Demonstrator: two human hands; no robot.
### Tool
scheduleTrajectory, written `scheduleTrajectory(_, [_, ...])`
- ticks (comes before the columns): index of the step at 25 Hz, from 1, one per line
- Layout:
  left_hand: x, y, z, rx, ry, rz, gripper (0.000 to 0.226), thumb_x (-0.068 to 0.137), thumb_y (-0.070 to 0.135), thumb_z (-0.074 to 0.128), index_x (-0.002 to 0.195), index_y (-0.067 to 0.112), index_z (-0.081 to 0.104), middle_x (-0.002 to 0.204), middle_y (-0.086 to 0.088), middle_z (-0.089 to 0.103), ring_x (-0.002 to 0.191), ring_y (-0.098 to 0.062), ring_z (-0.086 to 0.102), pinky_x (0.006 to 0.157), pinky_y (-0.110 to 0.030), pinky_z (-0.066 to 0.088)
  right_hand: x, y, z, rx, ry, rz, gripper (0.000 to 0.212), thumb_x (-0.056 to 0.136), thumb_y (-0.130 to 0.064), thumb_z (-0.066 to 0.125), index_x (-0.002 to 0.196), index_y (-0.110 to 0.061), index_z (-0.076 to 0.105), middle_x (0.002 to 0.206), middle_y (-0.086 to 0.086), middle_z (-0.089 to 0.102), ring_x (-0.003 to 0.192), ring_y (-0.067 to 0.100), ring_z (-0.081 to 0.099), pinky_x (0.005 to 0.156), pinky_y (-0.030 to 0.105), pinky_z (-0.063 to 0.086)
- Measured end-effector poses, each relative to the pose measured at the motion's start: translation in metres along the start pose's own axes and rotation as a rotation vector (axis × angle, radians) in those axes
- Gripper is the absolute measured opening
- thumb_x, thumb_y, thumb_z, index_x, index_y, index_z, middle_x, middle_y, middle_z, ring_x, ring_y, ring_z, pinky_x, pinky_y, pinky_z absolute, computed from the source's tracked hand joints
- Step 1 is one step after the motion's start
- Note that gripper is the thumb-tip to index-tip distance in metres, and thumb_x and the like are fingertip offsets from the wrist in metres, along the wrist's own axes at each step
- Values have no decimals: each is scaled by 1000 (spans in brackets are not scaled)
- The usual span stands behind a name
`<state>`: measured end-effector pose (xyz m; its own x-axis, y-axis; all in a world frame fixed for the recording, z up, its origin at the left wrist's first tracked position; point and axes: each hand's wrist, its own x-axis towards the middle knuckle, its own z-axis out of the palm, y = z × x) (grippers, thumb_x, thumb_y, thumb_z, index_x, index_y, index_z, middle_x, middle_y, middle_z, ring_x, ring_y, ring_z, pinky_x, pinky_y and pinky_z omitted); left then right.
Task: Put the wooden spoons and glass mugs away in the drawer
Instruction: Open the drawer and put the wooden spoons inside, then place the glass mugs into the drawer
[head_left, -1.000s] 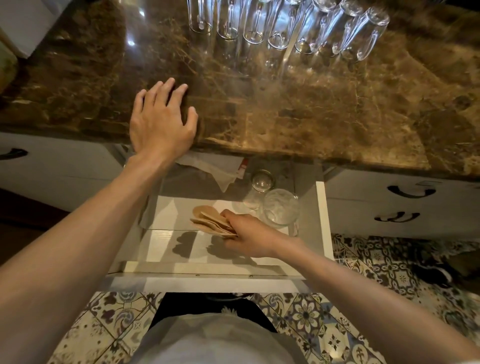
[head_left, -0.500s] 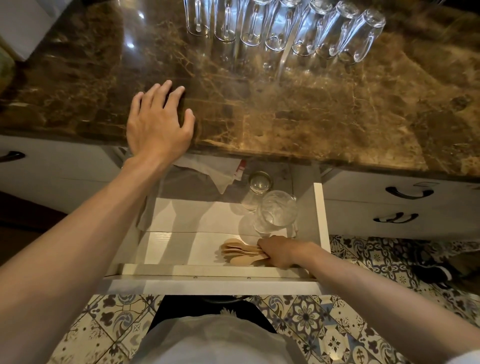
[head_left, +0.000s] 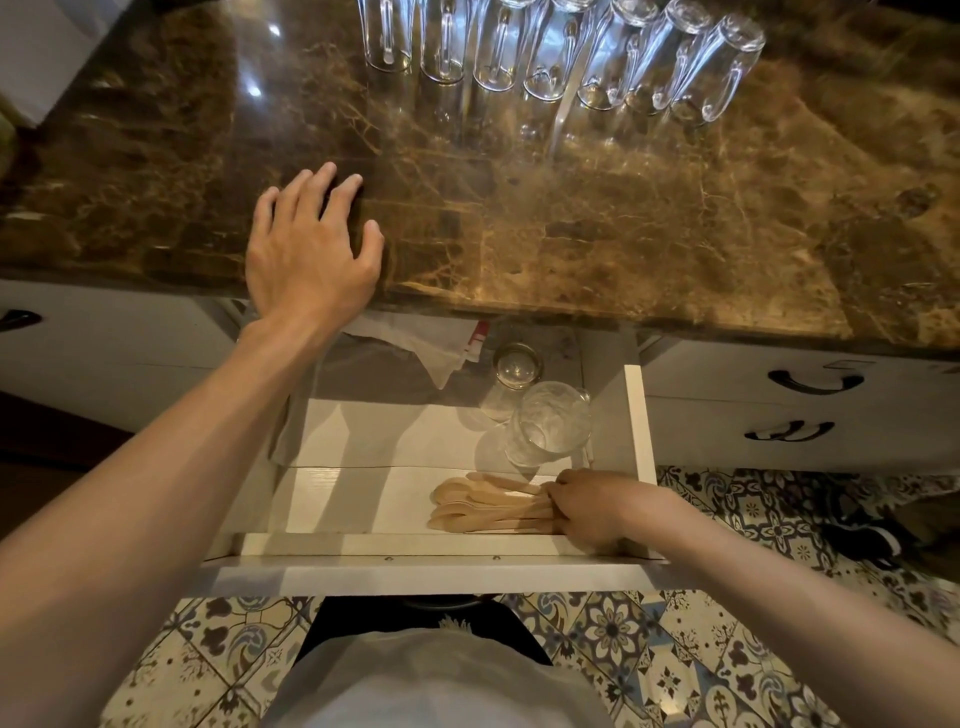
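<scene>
A white drawer (head_left: 637, 415) stands pulled out below the marble counter. Several wooden spoons (head_left: 483, 505) lie fanned on its floor near the front right corner. My right hand (head_left: 589, 506) rests on their handles, fingers curled over them. Two glass mugs (head_left: 550, 426) stand in the drawer just behind the spoons, one further back under the counter edge. A row of several glass mugs (head_left: 561, 52) stands upside down at the back of the counter. My left hand (head_left: 309, 249) lies flat on the counter edge with fingers spread, holding nothing.
The brown marble counter (head_left: 623, 218) overhangs the drawer's back, where a white cloth (head_left: 415, 345) and grey liner lie. Shut white drawers with black handles (head_left: 810, 382) sit to the right. Patterned floor tiles (head_left: 753, 519) lie below.
My right hand carried the spoons from the middle of the drawer down to its front right corner and laid them on the floor. The left hand stayed on the counter.
</scene>
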<state>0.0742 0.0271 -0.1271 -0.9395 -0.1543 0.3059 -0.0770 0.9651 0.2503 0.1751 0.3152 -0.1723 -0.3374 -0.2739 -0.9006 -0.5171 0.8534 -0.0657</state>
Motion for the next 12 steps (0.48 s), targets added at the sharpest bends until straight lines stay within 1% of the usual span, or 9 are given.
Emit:
scheduleTrajectory(2, [-1, 0, 0, 1, 2, 2, 54, 93, 43, 30, 140, 19, 39, 149, -7, 37, 138, -22, 28, 115, -40, 13, -11, -3, -8, -27, -41, 46, 29, 92, -16, 48, 118, -9, 57, 115, 10, 58, 99, 26, 58, 84, 37, 51])
scheduleTrajectory(3, [-1, 0, 1, -1, 1, 5, 54, 93, 43, 30, 140, 19, 39, 149, -7, 36, 138, -22, 27, 115, -40, 13, -19, -5, -14, -25, -39, 56, 25, 92, -16, 48, 112, -7, 60, 108, 9, 60, 92, 25, 59, 79, 36, 51])
scheduleTrajectory(4, [-1, -1, 1, -2, -3, 8, 54, 93, 43, 29, 141, 19, 38, 149, -7, 36, 139, -22, 27, 115, -40, 13, -30, -7, -23, -23, -36, 51, 25, 94, -20, 47, 108, -6, 62, 103, 8, 62, 87, 24, 59, 76, 35, 50])
scheduleTrajectory(6, [-1, -1, 1, -4, -12, 11, 54, 93, 43, 29, 141, 19, 37, 150, -7, 35, 139, -22, 26, 115, -41, 13, -55, -10, -54, -15, -45, -8, 34, 96, -33, 43, 108, -8, 64, 98, 5, 63, 87, 22, 60, 73, 31, 48])
scheduleTrajectory(8, [-1, -1, 1, -2, -23, 16, 55, 93, 43, 28, 141, 19, 37, 150, -7, 35, 139, -22, 26, 115, -41, 13, -83, -12, -94, 44, -11, -98, 39, 95, -45, 42, 111, -17, 65, 102, -2, 66, 91, 15, 61, 79, 29, 47])
scheduleTrajectory(9, [-1, -1, 1, -2, -31, 17, 54, 94, 43, 29, 141, 18, 36, 150, -7, 34, 140, -22, 25, 115, -41, 12, -95, -12, -114, 84, 60, -134, 38, 94, -48, 44, 112, -21, 65, 105, -6, 67, 94, 12, 61, 84, 30, 48])
scheduleTrajectory(10, [-1, -1, 0, -4, -40, 18, 54, 94, 42, 30, 141, 18, 37, 150, -7, 34, 140, -22, 25, 115, -40, 12, -106, -11, -134, 127, 165, -158, 36, 92, -49, 46, 113, -26, 65, 107, -10, 67, 95, 8, 61, 86, 30, 49])
scheduleTrajectory(12, [1, -2, -2, -12, -62, 18, 53, 93, 41, 34, 140, 18, 39, 150, -8, 35, 139, -23, 26, 114, -40, 13, -120, -9, -171, 233, 427, -187, 31, 90, -49, 50, 112, -32, 64, 102, -18, 65, 90, -1, 60, 82, 23, 48])
